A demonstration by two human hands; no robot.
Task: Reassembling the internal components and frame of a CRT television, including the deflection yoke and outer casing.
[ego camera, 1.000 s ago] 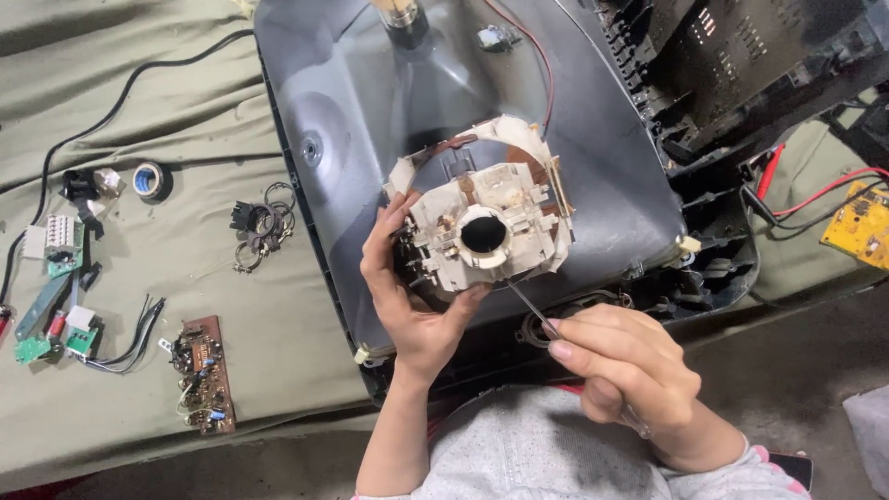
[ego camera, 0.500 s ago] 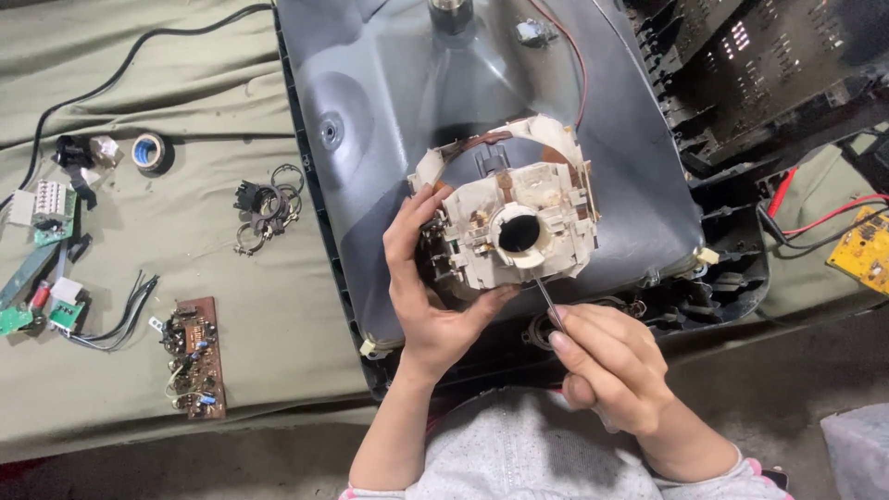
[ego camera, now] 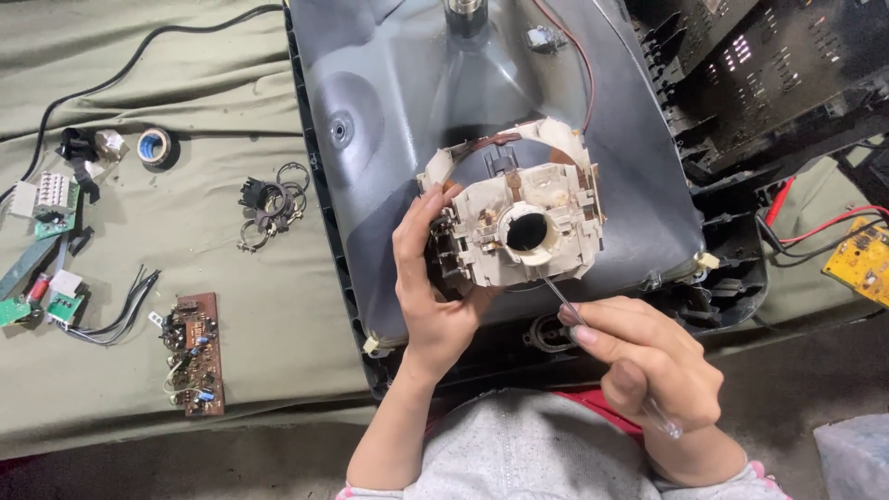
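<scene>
A grey picture tube (ego camera: 389, 83) lies face down on an olive cloth. On its sloping back sits a cream plastic coil yoke (ego camera: 523, 222) with a round hole in the middle. My left hand (ego camera: 433, 287) grips the yoke's left side. My right hand (ego camera: 648, 366) holds a thin screwdriver (ego camera: 560, 298) by its clear handle. The metal tip touches the yoke's lower edge.
A brown circuit board (ego camera: 192, 354), metal rings (ego camera: 270, 202), a tape roll (ego camera: 153, 146), small green boards (ego camera: 42, 222) and a black cable (ego camera: 102, 85) lie on the cloth (ego camera: 185, 259) at left. A black plastic casing (ego camera: 769, 83), red wires (ego camera: 815, 227) and a yellow board (ego camera: 859, 259) are at right.
The view has shifted, so the tube and yoke sit further right in the frame. My right hand has brought the screwdriver tip up against the yoke's lower edge. My left hand keeps its grip.
</scene>
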